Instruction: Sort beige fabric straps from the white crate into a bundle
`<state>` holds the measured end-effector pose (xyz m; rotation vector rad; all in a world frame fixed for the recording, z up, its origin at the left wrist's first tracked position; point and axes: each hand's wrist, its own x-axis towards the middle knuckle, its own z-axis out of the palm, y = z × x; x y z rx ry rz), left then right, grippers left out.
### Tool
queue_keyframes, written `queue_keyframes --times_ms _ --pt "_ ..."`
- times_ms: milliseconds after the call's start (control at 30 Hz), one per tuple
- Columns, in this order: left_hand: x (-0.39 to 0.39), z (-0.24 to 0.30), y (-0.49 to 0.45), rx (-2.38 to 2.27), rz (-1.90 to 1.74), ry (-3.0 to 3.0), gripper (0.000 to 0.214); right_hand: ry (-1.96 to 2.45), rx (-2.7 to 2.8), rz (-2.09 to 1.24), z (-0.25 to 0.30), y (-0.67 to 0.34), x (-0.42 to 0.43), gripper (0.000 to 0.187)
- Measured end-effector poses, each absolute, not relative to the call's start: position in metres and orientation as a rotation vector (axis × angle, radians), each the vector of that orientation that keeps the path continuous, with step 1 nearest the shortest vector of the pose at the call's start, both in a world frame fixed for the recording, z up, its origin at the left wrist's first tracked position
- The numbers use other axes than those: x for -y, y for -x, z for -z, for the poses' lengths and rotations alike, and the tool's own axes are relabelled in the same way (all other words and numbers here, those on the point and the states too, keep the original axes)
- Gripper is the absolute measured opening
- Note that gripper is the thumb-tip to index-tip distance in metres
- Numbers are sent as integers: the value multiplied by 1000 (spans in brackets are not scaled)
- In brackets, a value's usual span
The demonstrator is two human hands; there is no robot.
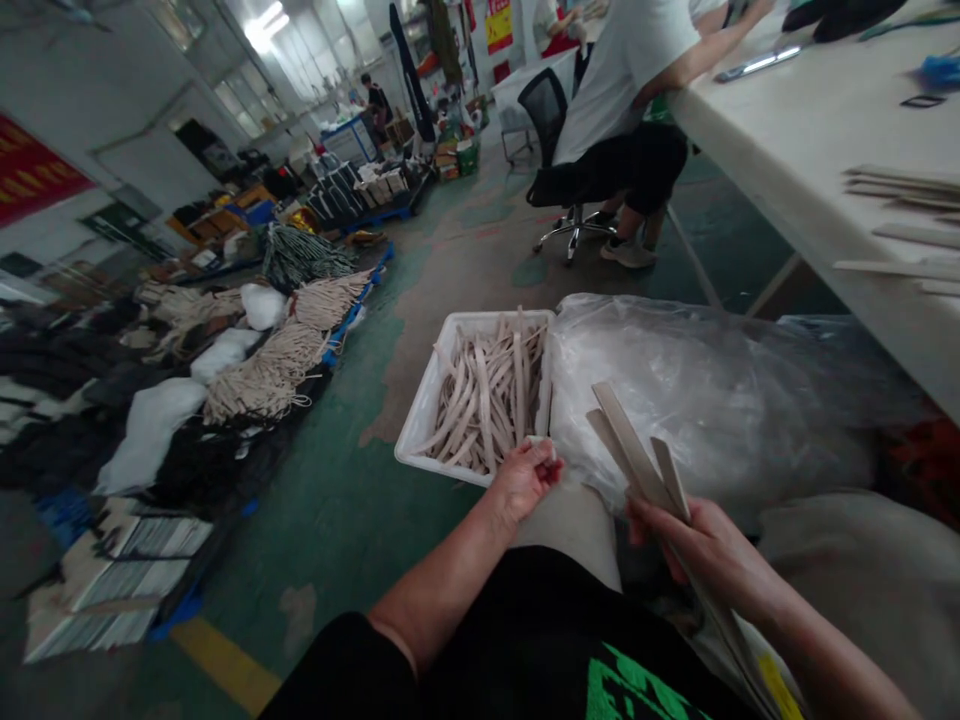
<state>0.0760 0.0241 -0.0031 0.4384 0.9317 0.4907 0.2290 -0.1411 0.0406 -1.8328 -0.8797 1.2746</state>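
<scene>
My right hand [701,545] is closed around a fan of beige flat strips [634,450] that stick up to the upper left, above my lap. My left hand [525,480] rests at the near rim of a white plastic bin [420,420] on the floor, fingers curled on a small pale piece I cannot make out. The bin is filled with several more beige strips [487,395].
A big clear plastic bag [705,400] lies right of the bin. A white worktable [817,140] with more strips runs along the right. A person sits on an office chair [559,180] ahead. Bundles of cord [270,370] and bags lie on the left floor.
</scene>
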Motion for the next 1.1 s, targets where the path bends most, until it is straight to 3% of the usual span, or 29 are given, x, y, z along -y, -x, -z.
queue_keyframes --times_ms 233,533,1100 --pt "-45 -7 -72 -986 -589 -322 30 1825 1018 -1374 -48 -215 135 67" --pt "-41 2 -74 -948 -594 -380 44 1744 1198 -1406 -41 -206 130 57" --pt "9 3 -69 -890 -409 -509 59 1849 1111 -1421 -31 -203 121 56"
